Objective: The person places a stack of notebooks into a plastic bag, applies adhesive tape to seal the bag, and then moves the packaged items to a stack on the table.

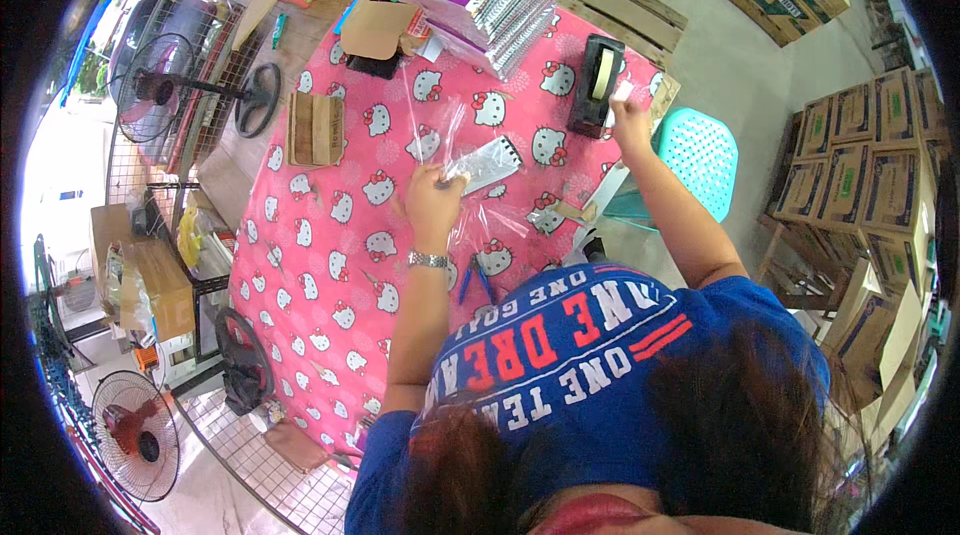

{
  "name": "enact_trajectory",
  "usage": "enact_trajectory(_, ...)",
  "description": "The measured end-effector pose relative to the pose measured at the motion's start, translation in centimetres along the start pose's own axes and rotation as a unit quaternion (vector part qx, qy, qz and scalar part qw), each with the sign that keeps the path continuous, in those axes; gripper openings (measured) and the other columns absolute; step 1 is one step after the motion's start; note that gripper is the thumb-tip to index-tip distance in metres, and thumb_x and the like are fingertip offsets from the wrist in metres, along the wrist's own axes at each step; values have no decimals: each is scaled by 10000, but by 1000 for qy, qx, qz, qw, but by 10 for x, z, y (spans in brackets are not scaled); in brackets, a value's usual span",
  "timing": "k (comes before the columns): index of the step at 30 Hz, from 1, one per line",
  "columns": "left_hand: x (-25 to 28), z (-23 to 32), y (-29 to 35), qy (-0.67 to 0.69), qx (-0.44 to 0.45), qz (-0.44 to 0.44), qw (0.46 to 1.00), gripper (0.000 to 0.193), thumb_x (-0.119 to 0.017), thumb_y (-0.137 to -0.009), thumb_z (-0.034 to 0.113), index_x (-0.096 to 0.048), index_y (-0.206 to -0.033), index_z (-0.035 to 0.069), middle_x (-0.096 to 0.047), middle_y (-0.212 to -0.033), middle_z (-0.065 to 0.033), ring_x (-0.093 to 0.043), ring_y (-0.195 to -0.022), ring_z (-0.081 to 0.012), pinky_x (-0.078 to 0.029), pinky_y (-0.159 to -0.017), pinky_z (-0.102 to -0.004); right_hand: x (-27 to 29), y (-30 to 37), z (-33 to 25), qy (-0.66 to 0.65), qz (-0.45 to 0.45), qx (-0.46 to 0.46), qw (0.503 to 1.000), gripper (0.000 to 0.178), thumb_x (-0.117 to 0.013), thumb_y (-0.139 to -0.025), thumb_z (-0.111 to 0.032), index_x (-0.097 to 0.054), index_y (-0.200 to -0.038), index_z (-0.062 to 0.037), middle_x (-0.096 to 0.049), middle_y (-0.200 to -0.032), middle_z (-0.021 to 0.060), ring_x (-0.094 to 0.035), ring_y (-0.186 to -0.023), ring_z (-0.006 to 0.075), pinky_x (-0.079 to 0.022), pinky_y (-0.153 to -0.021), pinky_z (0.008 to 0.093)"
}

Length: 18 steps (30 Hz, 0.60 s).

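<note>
My left hand [434, 201] is closed on a small spiral notepad [490, 167] with a pale cover, above the table. Clear plastic wrap [437, 123] sticks out crinkled around the notepad. Over by the black tape dispenser [583, 113], at the right edge of the table, my right hand [630, 125] is raised with fingers pinched together. A small whitish piece of tape [623, 91] shows at its fingertips. The dispenser stands just left of that hand and carries a pale roll. A slim blue object [468, 278], its kind unclear, lies near my body.
A pink patterned cloth [330, 335] covers the table. At the back stands a tall stack of spiral-bound books [500, 10], with an open cardboard box [380, 30] beside it. Brown cardboard [315, 130] lies at left. A turquoise stool [700, 160] stands beyond the right edge.
</note>
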<state>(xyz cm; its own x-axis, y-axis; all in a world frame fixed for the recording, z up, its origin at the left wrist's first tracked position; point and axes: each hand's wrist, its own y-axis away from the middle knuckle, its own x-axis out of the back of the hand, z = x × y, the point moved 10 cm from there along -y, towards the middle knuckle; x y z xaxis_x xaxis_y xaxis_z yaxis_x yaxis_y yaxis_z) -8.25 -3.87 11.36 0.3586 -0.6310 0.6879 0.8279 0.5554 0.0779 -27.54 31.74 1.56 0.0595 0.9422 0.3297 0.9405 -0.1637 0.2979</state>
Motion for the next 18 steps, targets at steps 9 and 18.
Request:
enact_trajectory(9,0,20,-23,-26,-42,-65,997,390,-788,-645,282,-703,-909,8,-645,-886,-113,-609,-815,-223,-467,-732,-325,-30,20,62,-259,-14,6,966,162,-635,-863,-164,-596,-768,-38,-530,-647,6,-526,-599,123,-402,-543,225)
enact_trajectory(18,-19,-39,-30,220,39,-63,973,226,-730,-754,216,-721,-852,13,-621,-783,-42,-552,-744,-131,-425,-678,-282,-177,89,-17,-343,-515,-144,772,208,-487,-954,-219,-462,-771,-122,-353,-611,-60,-316,-500,61,-265,-459,219)
